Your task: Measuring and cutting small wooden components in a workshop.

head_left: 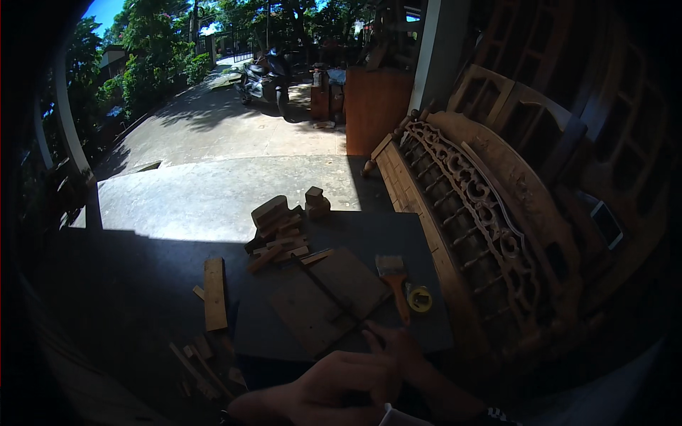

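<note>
My left hand (344,378) is curled closed low in front of me, near the table's front edge; its palm side is hidden, so I cannot tell what it holds, if anything. Just beyond it, my right hand (398,349) reaches in with fingers stretched toward the near corner of a flat brown board (302,302). A long dark bar with a short crosspiece (323,284) lies diagonally over that board. Right of the board rest a paintbrush (398,284) with an orange handle and a round yellow tape measure (420,299).
Wood blocks and offcuts (280,227) are piled at the dark table's (355,226) far left corner. Planks (215,295) and scraps lie left of the table. Carved wooden furniture panels (483,192) lean along the right. A motorbike (266,79) stands outside on the sunlit paving.
</note>
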